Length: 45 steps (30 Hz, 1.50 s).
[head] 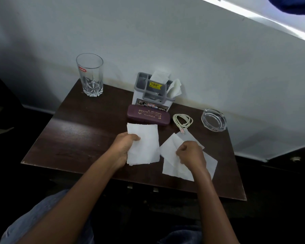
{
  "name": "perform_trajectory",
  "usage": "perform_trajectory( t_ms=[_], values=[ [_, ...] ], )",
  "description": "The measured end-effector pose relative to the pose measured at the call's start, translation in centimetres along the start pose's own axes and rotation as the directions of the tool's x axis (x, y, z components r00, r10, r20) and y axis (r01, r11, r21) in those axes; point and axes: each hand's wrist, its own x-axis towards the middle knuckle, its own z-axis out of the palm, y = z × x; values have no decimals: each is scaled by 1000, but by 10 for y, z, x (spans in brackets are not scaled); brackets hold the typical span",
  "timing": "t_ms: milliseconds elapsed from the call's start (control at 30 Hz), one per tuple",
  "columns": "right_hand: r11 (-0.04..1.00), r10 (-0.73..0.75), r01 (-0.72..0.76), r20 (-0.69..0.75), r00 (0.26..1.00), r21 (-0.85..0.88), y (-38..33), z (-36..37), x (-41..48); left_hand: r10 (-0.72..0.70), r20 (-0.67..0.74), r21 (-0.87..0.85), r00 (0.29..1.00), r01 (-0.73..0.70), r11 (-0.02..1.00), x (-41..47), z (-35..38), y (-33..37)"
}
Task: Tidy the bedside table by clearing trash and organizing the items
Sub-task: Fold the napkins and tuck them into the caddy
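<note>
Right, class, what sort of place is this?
Probably a bedroom or hotel room: a small dark table holds a drinking glass, a spectacle case and an ashtray.

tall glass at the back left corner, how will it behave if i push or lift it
The tall glass stands upright, taller than wide, so a push near the rim could tip it. Its thick cut base probably keeps it bottom-heavy and fairly steady. It looks empty, smooth-walled and close to the table edge: likely slippery and breakable.

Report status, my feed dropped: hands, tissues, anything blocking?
Left hand holds tissue stack. Right hand grips loose tissues on table. Cable end at their far corner.
</note>
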Motion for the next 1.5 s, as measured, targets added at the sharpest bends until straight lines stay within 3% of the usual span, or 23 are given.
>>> perform_trajectory(
  t_ms=[233,333,433,600,733,933,1033,1100,1167,1200,1267,1333,1500],
  values=[
    [974,-28,-15,185,982,227,-11,-60,-21,-65,73,20,995,64,998,-2,1,0],
    [956,-95,48,148,984,288,-11,-80,-31,-127,113,6,985,127,992,-3,3,-1],
    [924,-252,216,79,964,315,-17,-81,-41,-177,174,-31,969,185,982,-6,6,-1],
    [856,-517,493,216,828,157,-39,-55,-46,-203,256,-69,945,227,971,-8,8,0],
    [845,-522,531,327,788,70,-42,-41,-46,-202,293,-81,935,235,969,-11,7,3],
    [795,-564,606,380,733,11,-42,-33,-41,-176,318,-108,931,221,969,-11,6,4],
    [828,-550,543,381,743,137,-41,-43,-42,-155,381,-129,911,218,967,-10,7,4],
    [837,-513,453,153,844,307,-36,-51,-38,-154,386,-102,910,208,973,-12,7,3],
    [868,-326,330,-75,942,370,-27,-52,-30,-162,363,-69,918,200,977,-13,6,2],
    [891,-206,230,-101,973,391,-24,-52,-28,-162,353,-56,921,193,980,-13,6,2],
    [879,-29,20,12,1000,476,-22,-50,-27,-161,335,-41,928,186,982,-13,6,1],
    [841,14,-83,131,991,535,-23,-48,-27,-165,313,-43,935,187,981,-13,7,2],
    [830,-63,-24,136,989,557,-32,-44,-30,-173,300,-58,938,198,978,-11,6,0]
  ],
)
